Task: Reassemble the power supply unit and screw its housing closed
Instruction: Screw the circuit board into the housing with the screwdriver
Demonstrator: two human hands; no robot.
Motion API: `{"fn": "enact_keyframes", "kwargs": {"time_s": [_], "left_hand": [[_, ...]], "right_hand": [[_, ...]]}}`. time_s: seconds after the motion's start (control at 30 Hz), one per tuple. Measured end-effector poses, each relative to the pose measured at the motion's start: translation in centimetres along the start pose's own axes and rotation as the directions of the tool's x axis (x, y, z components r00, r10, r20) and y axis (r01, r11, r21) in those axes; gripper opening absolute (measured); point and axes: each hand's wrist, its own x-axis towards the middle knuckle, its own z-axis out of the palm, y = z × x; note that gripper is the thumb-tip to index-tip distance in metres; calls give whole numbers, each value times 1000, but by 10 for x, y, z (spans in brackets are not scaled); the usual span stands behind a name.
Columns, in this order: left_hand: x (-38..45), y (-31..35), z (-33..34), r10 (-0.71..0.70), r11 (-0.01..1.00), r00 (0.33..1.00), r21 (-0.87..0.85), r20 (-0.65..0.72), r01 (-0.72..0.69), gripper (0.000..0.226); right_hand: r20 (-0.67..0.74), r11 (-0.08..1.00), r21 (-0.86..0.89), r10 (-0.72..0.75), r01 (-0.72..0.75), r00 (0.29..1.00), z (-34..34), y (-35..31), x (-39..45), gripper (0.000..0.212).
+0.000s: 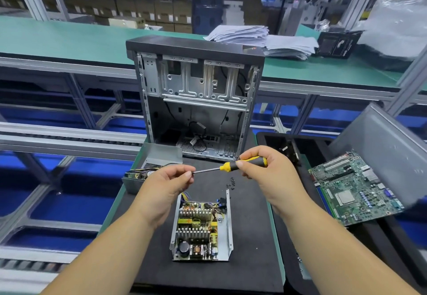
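The open power supply unit (pixel 198 227) lies on the black mat (pixel 249 237), its circuit board and heat sinks showing inside a metal tray. Its grey housing cover (pixel 159 154) lies at the mat's far left, with a bundle of cables beside it. My right hand (pixel 265 170) grips the yellow and black handle of a screwdriver (pixel 233 166) above the mat. My left hand (pixel 171 181) pinches at the tip of its shaft; what is between the fingertips is too small to tell. Several small black screws (pixel 231 182) lie loose on the mat below the screwdriver.
An empty computer case (pixel 196 100) stands upright at the back of the mat. A green motherboard (pixel 355 188) rests in a black tray at the right, beside a grey side panel (pixel 390 147). Stacked papers (pixel 261 38) lie on the green bench behind.
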Motion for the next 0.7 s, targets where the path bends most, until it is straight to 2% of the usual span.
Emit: {"fn": "enact_keyframes", "kwargs": {"time_s": [0.17,0.3,0.6,0.7], "left_hand": [[3,-3,1,119,982,993,148,22,-121,29],[8,1,4,144,966,988,208,57,-152,29],[4,16,18,159,956,973,221,167,-194,30],[1,14,19,128,967,973,194,190,-165,34]], "right_hand": [[-43,995,82,54,-50,998,0,6,-2,5],[-75,994,102,55,-48,996,-3,4,-2,4],[-91,994,111,16,-6,996,-8,-4,-8,3],[-108,995,99,3,7,994,-9,-2,-11,4]]}}
